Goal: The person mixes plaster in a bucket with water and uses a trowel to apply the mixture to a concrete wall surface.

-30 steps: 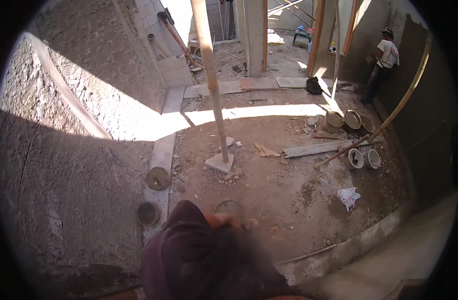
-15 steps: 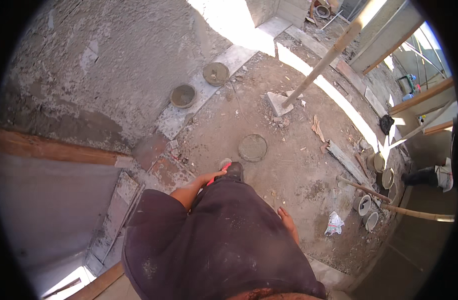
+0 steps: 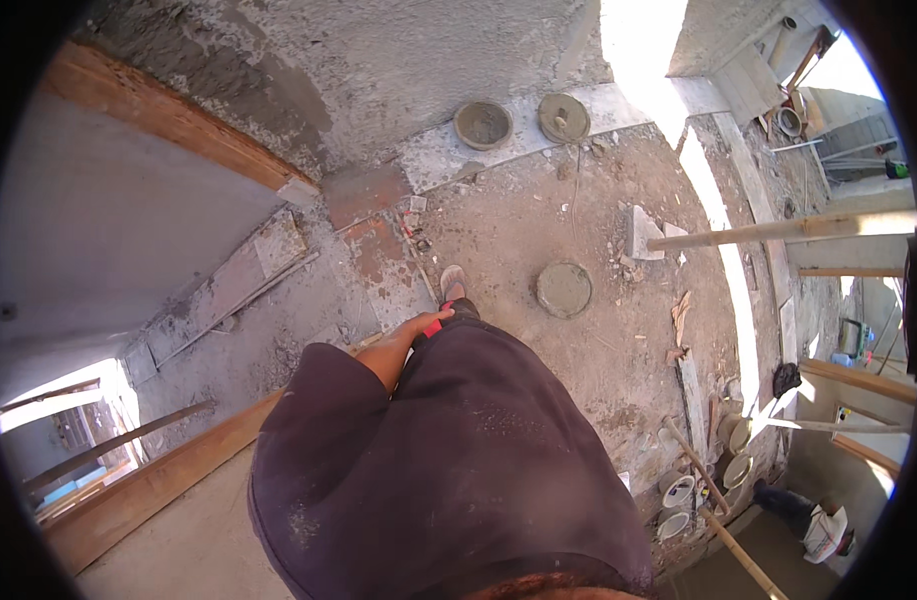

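Observation:
My left hand (image 3: 429,322) is low in front of my dark shirt (image 3: 459,440), its fingers closed together across something red and dark. What that thing is, I cannot make out. Beyond the hand, one dusty shoe (image 3: 454,279) shows on the dirt floor. My right hand is hidden behind the shirt. Ahead and to the right, a round tub (image 3: 564,290) filled with grey mortar sits on the ground. Two more tubs stand by the rough wall: one tub (image 3: 483,126) with mortar inside, and another tub (image 3: 564,119) with a lump on its mortar.
A wooden pole (image 3: 779,235) rises from a pale block (image 3: 643,234) at the right. Several buckets (image 3: 677,488), a plank (image 3: 693,400) and long poles lie farther right, near another person (image 3: 819,528). Wooden beams (image 3: 179,118) edge the left wall.
My view has turned right and moved, so the tubs and pole appear shifted. My right hand has gone out of sight behind the shirt. More of the left passage shows.

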Demonstrator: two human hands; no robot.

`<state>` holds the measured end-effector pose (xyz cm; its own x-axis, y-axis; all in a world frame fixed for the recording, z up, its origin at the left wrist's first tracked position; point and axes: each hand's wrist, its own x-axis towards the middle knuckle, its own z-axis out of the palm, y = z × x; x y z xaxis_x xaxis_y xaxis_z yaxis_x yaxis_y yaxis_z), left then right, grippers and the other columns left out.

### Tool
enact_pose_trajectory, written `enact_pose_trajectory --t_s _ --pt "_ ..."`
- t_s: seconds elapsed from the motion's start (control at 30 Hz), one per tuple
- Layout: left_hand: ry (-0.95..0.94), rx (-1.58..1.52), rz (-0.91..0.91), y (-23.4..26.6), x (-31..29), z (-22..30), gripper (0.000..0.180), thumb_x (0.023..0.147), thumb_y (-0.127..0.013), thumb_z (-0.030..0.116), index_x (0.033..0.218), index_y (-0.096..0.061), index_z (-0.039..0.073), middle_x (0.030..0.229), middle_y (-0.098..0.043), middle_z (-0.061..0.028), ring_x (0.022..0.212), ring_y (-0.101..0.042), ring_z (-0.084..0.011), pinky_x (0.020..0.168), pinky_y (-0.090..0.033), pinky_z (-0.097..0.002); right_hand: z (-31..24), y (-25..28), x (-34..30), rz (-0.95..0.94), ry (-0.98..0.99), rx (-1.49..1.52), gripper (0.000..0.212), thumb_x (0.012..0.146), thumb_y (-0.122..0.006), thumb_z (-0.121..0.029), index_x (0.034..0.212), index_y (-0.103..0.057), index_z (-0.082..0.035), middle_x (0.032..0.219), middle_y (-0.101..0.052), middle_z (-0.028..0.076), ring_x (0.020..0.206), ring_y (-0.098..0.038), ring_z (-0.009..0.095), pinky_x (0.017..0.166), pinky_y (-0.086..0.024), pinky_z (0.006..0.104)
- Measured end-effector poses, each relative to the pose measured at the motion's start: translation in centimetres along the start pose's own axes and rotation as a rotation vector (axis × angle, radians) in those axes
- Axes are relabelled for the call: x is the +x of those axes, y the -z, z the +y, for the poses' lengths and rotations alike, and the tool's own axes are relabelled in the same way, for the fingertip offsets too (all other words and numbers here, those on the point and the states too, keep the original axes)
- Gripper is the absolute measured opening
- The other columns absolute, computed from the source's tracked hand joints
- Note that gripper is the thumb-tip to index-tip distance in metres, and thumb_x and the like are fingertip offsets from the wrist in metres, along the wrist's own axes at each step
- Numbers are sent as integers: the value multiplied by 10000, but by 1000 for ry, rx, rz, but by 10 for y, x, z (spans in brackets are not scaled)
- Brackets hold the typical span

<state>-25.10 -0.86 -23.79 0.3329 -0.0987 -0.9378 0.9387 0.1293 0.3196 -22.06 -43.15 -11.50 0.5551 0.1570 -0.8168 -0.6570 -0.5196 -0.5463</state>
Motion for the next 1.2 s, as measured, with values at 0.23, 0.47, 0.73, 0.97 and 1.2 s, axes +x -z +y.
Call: enact_pose_trajectory --t_s 0.23,0.47,0.73,0.97,1.2 --pt "-126 362 7 12 61 43 742 722 -712 606 1124 -696 -18 1117 -681 -191 973 -668 -288 841 -516 -377 -64 -3 17 26 10 -128 583 939 -578 -466 1286 -551 1 1199 -608 182 1095 -602 297 903 -485 399" --pt "-223 572 33 39 92 100 625 733 -682 562 975 -742 -10 990 -726 -176 906 -692 -242 782 -518 -355 -104 -9 24 52 -13 -169 562 937 -583 -455 1215 -611 33 1102 -664 190 1030 -638 270 887 -486 367" --pt "-228 193 -25 75 49 103 554 840 -686 478 1097 -712 -12 1003 -727 -113 877 -689 -218 779 -534 -337 -193 -13 64 46 84 -341 532 927 -597 -425 1127 -680 62 985 -722 198 941 -677 247 853 -493 349" --pt "-120 -185 35 66 -7 150 583 857 -702 480 1089 -692 -55 958 -719 -136 825 -682 -206 755 -533 -319 -276 13 155 213 256 -632 349 880 -633 -303 897 -713 37 774 -709 138 750 -683 220 717 -517 367" --pt "-89 -341 259 59 52 137 483 877 -679 464 950 -729 -11 873 -716 -99 779 -651 -186 722 -504 -330 -367 63 283 16 141 -346 199 913 -615 -183 964 -681 -2 782 -675 95 661 -650 157 559 -517 291"
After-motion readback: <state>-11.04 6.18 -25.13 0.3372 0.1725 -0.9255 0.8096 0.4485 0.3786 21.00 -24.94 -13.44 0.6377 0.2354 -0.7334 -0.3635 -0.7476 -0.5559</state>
